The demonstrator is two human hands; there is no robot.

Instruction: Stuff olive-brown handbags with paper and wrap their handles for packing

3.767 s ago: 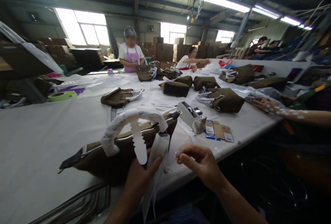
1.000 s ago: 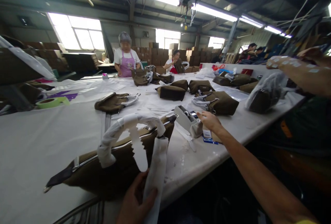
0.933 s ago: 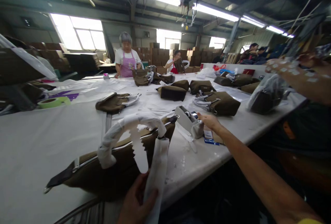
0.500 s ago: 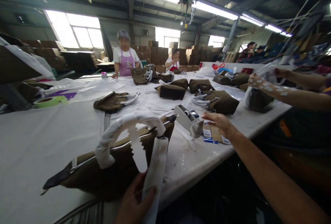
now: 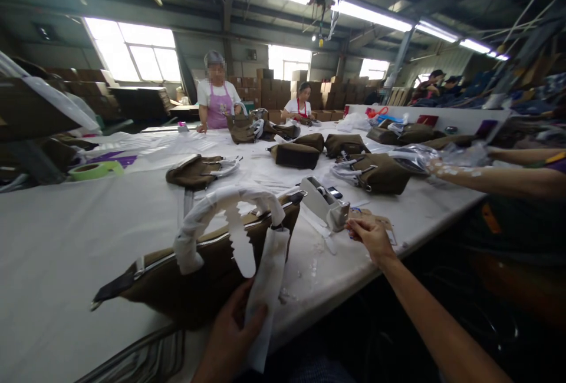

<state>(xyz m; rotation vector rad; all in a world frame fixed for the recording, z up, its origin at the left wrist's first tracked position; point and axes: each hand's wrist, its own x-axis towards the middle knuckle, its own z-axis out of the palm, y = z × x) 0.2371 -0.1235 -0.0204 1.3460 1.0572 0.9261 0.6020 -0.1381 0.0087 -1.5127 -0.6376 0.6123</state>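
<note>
A dark olive bag (image 5: 212, 277) with a silver zipper stands on the table in front of me, its handle (image 5: 190, 230) wrapped in white paper. My left hand (image 5: 239, 330) pinches a white wrapped strip (image 5: 267, 283) that hangs at the bag's near right end. My right hand (image 5: 369, 238) is at the cutter end of a grey tape dispenser (image 5: 321, 203), thumb and fingertips pressed together. Whatever is between those fingertips is too small to make out. Brown tags (image 5: 374, 218) lie just behind my right hand.
More olive bags, one (image 5: 382, 174) behind the dispenser and one (image 5: 194, 172) at left, lie on the white table (image 5: 88, 235). Green tape (image 5: 97, 171) is far left. A person's arms (image 5: 508, 174) handle clear plastic at right. Two people are across the table.
My right hand has moved slightly left and down to the dispenser's end, and its fingers have closed. The neighbouring person's hands have lowered with the plastic. The view has shifted slightly.
</note>
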